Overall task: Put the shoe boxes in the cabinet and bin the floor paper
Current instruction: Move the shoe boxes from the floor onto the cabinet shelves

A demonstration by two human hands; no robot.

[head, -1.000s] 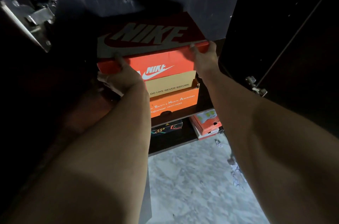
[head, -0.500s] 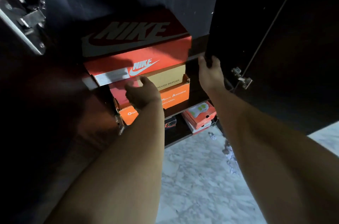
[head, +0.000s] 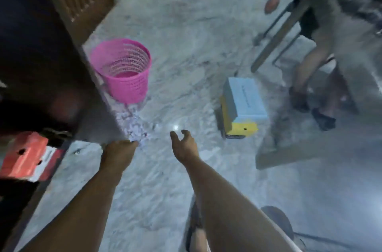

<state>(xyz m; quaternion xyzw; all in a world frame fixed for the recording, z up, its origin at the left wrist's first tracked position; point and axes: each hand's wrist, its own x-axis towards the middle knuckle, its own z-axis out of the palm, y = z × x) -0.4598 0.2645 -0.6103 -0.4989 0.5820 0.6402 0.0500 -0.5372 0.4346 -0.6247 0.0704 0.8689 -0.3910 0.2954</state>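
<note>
Seen from the head camera, a pink mesh bin (head: 124,70) stands on the pale marble floor (head: 186,30), tight against the edge of a dark cabinet door (head: 62,61). A scatter of torn white paper (head: 134,125) lies on the floor just in front of the bin, between it and the person's left hand (head: 118,152), whose fingers are curled over the door's lower corner, gripping it. The right hand (head: 185,145) hangs empty and open, fingers loosely spread, to the right of the paper. Further right of the bin, well apart, a white-lidded yellow shoe box (head: 241,107) sits on the floor. Left of the door, red shoe boxes (head: 26,156) rest inside the cabinet. Bystanders' legs (head: 310,78) stand beyond the yellow box.
</note>
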